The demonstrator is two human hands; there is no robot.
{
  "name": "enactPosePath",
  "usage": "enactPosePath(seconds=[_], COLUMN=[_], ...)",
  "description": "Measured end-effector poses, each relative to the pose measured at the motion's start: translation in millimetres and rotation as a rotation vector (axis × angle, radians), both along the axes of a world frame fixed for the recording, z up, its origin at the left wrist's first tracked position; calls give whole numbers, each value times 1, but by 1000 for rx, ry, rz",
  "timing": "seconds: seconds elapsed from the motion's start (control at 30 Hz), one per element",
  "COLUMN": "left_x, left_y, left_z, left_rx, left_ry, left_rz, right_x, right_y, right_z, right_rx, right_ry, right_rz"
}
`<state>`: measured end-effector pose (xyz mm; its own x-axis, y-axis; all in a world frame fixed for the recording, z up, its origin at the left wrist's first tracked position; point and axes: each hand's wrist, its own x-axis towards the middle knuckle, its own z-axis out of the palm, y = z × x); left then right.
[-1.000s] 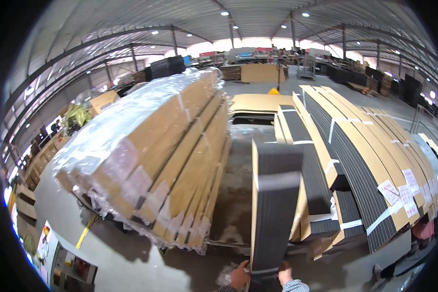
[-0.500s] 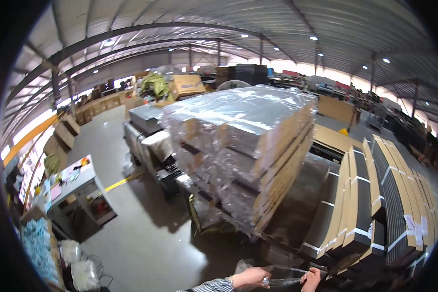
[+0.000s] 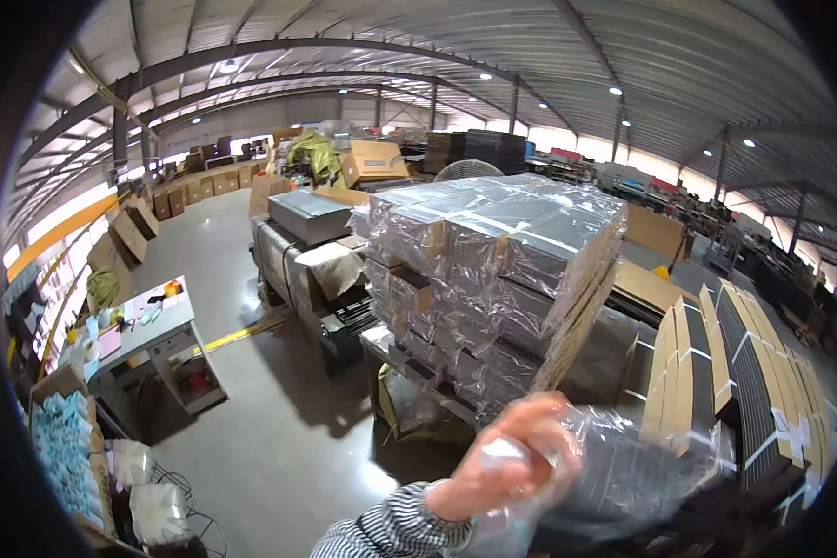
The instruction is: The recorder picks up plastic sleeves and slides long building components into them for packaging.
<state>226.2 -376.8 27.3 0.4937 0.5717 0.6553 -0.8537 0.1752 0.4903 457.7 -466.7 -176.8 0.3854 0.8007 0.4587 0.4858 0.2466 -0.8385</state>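
Observation:
My left hand [image 3: 511, 460], with a checked sleeve [image 3: 391, 525] behind it, is raised at the lower middle and somewhat blurred. Its fingers are curled around clear plastic film [image 3: 642, 470]. The film spreads from the hand toward the lower right, see-through and creased, in front of strapped panels. My right hand is not visible. Just beyond the left hand stands a tall stack of flat cartons [image 3: 474, 307], covered on its top and sides with shiny clear wrap.
Strapped long panels and cardboard strips [image 3: 763, 381] lie to the right. A grey desk [image 3: 149, 330] holding small items stands left, with a box of pale blue pieces [image 3: 63, 456] in front. Beside the stack sits a grey metal box [image 3: 302, 216]. Yellow floor tape [image 3: 242, 335] runs near the desk.
My left hand has risen and come closer to the camera, with the film now spread wider to the right. My right hand has dropped out of sight. The view has shifted slightly.

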Motion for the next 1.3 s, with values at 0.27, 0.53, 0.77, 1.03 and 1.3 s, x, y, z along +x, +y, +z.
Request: enactPosePath(seconds=[0.27, 0.53, 0.77, 1.03, 1.3], left_x=[-75, -173, -94, -30, -3], left_y=[68, 114, 139, 247, 248], left_z=[-216, -232, 26, -34, -242], left_rx=[-77, -21, -430, -168, -222], left_ry=[1124, 977, 361, 525, 984], left_rz=[742, 625, 1334, 1359, 1024], right_x=[67, 84, 60, 136, 310], right_y=[124, 347, 521, 447, 251], right_z=[187, 435, 443, 255, -147], right_rx=[432, 307, 13, 829, -533], right_ry=[578, 675, 760, -329, -560], right_rz=[170, 606, 551, -92, -594])
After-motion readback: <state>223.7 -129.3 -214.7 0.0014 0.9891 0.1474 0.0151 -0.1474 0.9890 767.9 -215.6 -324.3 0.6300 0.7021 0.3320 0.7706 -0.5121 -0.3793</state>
